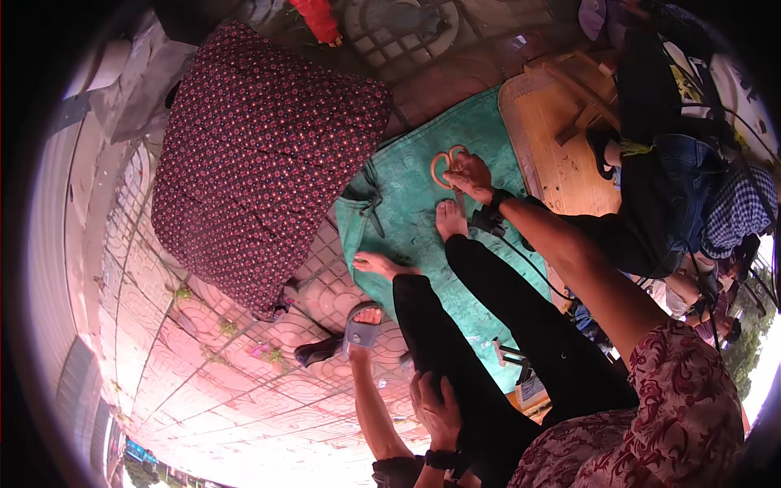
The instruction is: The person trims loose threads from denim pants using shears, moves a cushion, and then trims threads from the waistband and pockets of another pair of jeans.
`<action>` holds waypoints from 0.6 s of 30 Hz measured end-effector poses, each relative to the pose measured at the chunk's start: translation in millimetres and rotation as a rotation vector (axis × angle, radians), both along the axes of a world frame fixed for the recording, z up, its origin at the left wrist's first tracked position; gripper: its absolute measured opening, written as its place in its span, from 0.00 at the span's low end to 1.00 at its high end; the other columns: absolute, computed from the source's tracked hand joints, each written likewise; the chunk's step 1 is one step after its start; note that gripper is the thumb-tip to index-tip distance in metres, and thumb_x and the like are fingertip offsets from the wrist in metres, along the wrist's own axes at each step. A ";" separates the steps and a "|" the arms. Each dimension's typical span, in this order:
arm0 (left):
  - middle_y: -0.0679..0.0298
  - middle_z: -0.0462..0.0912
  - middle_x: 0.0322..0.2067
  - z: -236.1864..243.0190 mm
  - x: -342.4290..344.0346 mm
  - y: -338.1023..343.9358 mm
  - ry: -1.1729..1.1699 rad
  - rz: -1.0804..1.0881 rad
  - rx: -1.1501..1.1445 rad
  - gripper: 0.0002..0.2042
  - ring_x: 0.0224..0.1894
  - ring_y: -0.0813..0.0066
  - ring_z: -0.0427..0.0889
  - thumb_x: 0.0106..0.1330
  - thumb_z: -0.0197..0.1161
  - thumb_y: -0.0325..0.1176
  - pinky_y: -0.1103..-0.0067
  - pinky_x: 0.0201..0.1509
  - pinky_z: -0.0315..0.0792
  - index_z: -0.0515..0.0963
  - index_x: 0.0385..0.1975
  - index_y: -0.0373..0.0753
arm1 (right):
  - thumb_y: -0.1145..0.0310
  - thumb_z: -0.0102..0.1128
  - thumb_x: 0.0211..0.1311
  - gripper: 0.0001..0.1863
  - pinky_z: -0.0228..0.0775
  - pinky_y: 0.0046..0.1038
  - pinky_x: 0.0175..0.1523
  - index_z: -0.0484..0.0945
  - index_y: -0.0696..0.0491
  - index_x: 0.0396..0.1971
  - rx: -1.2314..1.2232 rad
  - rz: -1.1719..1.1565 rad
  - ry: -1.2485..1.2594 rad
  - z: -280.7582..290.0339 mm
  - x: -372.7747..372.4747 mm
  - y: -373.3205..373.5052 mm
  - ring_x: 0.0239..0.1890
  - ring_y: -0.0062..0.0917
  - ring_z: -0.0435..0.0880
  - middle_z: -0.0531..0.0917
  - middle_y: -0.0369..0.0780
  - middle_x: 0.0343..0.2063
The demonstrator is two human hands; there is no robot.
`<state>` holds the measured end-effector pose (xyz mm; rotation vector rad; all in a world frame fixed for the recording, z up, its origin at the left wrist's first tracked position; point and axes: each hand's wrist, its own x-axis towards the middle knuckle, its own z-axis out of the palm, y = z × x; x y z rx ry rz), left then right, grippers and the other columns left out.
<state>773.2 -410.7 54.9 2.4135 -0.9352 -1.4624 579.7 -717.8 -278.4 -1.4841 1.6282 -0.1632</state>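
My right hand (pixel 470 177) grips orange-handled scissors (pixel 441 169) above my bare foot (pixel 451 220), their blade pointing down. A black device (pixel 488 221) with a cable lies just below that hand. My left hand (pixel 435 411) rests on my black-trousered leg (pixel 423 317), fingers apart and slightly bent, holding nothing visible. Both my bare feet are on a green mat (pixel 399 171). A dark tool or strap (pixel 370 207), too unclear to name, lies at the mat's left part.
Left lies a dark patterned cloth bundle (pixel 260 154) on paving. Another person's sandalled foot (pixel 364 325) is beside a dark shoe (pixel 317 350). A wooden board (pixel 553 150) borders the mat's right. People and dark clothing (pixel 683 187) crowd the far right. Something red (pixel 317 20) is at the top.
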 end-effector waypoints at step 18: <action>0.45 0.71 0.58 -16.2 -105.8 78.7 0.125 -0.364 -0.060 0.25 0.60 0.43 0.69 0.63 0.65 0.44 0.56 0.61 0.67 0.73 0.55 0.35 | 0.65 0.69 0.45 0.25 0.71 0.45 0.50 0.76 0.50 0.47 0.007 0.280 0.478 30.9 -268.1 185.3 0.55 0.48 0.72 0.72 0.49 0.51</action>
